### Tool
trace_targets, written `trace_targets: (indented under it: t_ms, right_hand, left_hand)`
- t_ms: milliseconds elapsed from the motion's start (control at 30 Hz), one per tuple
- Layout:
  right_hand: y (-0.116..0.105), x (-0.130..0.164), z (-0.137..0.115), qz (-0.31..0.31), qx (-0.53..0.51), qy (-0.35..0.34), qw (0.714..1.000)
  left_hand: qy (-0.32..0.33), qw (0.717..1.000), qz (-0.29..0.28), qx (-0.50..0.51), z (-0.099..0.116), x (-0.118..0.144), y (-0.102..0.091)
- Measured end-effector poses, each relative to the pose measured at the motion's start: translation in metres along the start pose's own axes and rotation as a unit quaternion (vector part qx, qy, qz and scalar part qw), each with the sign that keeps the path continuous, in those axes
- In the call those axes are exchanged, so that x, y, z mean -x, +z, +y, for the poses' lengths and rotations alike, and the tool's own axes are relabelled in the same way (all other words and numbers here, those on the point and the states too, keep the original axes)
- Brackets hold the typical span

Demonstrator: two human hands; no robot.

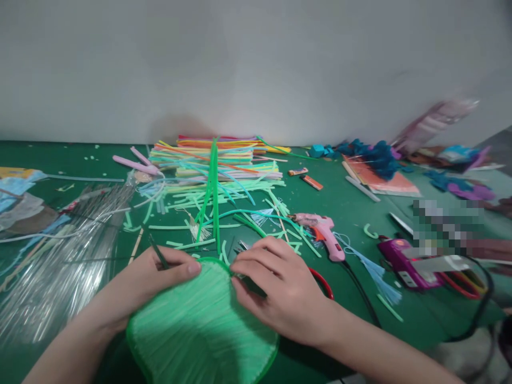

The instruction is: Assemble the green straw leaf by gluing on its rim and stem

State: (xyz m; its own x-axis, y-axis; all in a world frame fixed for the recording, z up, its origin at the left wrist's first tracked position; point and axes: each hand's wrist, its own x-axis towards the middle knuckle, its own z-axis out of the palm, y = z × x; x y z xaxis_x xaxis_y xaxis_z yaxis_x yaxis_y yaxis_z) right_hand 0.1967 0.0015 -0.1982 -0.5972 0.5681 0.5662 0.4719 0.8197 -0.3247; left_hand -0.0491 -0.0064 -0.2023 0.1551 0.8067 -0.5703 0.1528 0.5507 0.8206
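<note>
Even, soft indoor light from above; scene moderately bright, no hard shadows. Faint grey shadow on pale wall [256,64] behind stack of multicoloured plastic straws [216,154]. White glare streaks on crinkled clear cellophane wrap [60,256] at left. Motion blur smears pink-white packet [436,120] at upper right. Pixelated block covers patch at right. Wide-angle bowing: green table edge [48,146] curves, corners stretched. Overall slightly soft; fringed green paper leaf [204,325] fine strands blurred together.
</note>
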Motion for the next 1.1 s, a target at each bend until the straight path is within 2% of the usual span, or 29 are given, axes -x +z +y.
trace_targets:
  t_ms: [200, 333, 600, 667, 767, 833, 867, 967, 1100]
  right_hand:
    - [0.005, -0.003, -0.001, -0.024, 0.076, -0.021, 0.997]
    - [0.003, 0.0, -0.001, -0.011, 0.102, -0.04, 0.994]
    - [-0.019, 0.009, -0.002, -0.017, -0.028, 0.038, 0.999]
    - [-0.027, 0.008, 0.001, 0.025, -0.064, 0.068, 0.995]
    - [-0.045, 0.003, 0.007, 0.158, -0.079, 0.118, 0.977]
    - [-0.061, -0.003, 0.011, 0.226, -0.045, 0.11, 0.967]
    - [-0.068, -0.006, 0.012, 0.231, -0.018, 0.099, 0.968]
    - [-0.076, -0.014, 0.011, 0.149, 0.032, 0.074, 0.986]
    - [-0.049, -0.02, 0.008, 0.036, 0.015, 0.055, 0.998]
  left_hand:
    - [0.002, 1.0, 0.001, -0.007, 0.0, 0.001, 0.001]
    - [-0.002, 1.0, 0.001, 0.009, 0.001, 0.0, 0.0]
    - [-0.003, 1.0, 0.002, 0.023, -0.001, 0.001, -0.004]
    - [-0.002, 1.0, 0.002, 0.023, -0.001, 0.001, -0.004]
    - [-0.003, 1.0, 0.002, 0.024, -0.002, 0.002, -0.003]
    - [0.001, 1.0, 0.018, 0.019, -0.004, 0.003, -0.003]
    - [0.003, 0.999, 0.033, 0.016, -0.005, 0.004, -0.003]
    - [0.006, 0.998, 0.058, 0.01, -0.007, 0.006, -0.001]
    - [0.002, 1.0, -0.01, 0.026, -0.006, 0.006, 0.001]
